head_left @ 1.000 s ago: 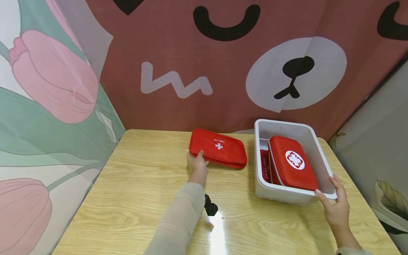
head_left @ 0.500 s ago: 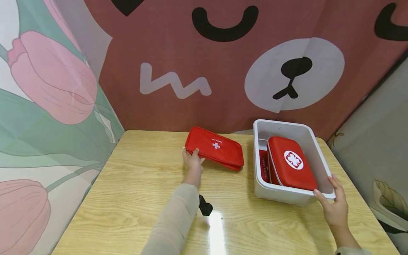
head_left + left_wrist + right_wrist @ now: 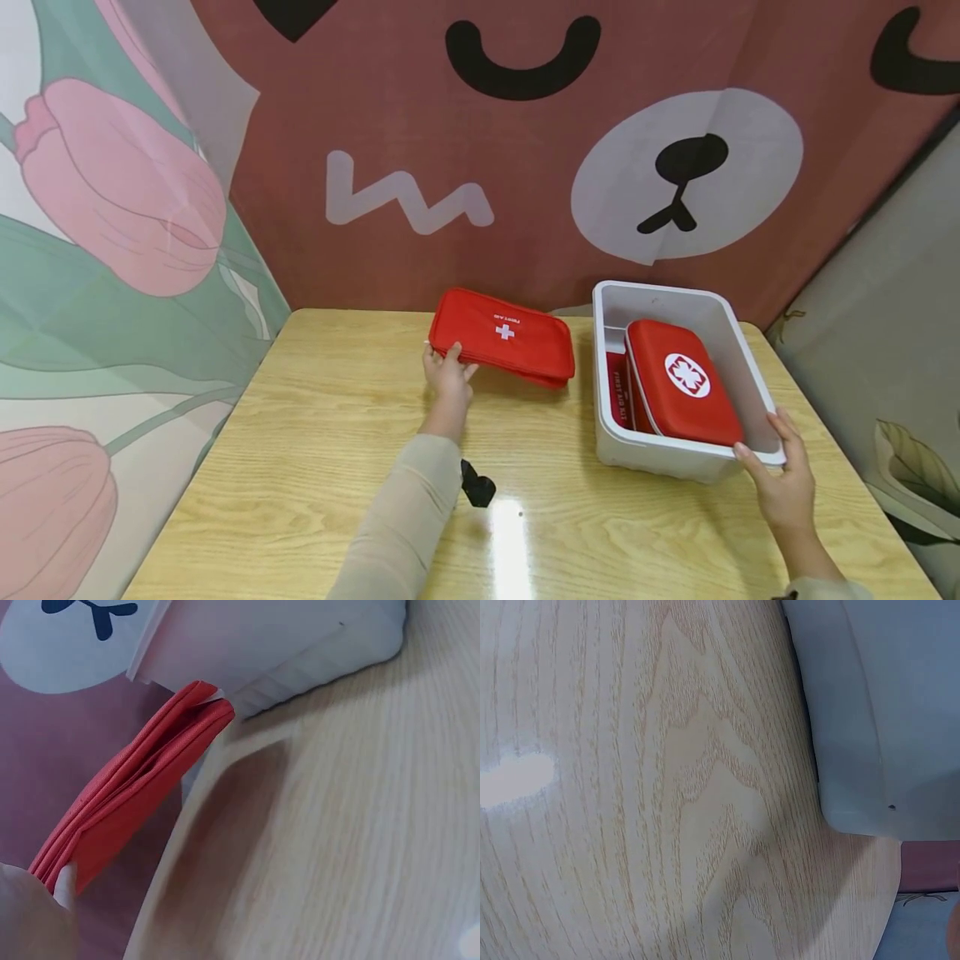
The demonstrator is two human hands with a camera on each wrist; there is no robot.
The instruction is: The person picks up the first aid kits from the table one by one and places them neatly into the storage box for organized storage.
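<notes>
My left hand (image 3: 448, 377) pinches the near left corner of a flat red first aid pouch (image 3: 517, 346) with a white cross. In the left wrist view the pouch (image 3: 142, 780) is lifted off the table, its zipped edge toward the camera and its shadow on the wood below. My right hand (image 3: 783, 479) grips the near right corner of a white plastic bin (image 3: 660, 460), thumb over the rim. Inside the bin a red hard-shell first aid case (image 3: 686, 383) with a white round emblem leans beside another red first aid kit (image 3: 619, 392), mostly hidden by it.
The bin stands at the right of a light wood table (image 3: 300, 450), close to its back edge. A bear-print curtain (image 3: 420, 267) hangs directly behind, with a flower-print curtain (image 3: 135, 192) at the left. A black piece (image 3: 477, 485) shows beside the left sleeve.
My left hand has shifted slightly left and up, raising the pouch from the table. The right hand keeps its grip on the bin, and the view has turned a little.
</notes>
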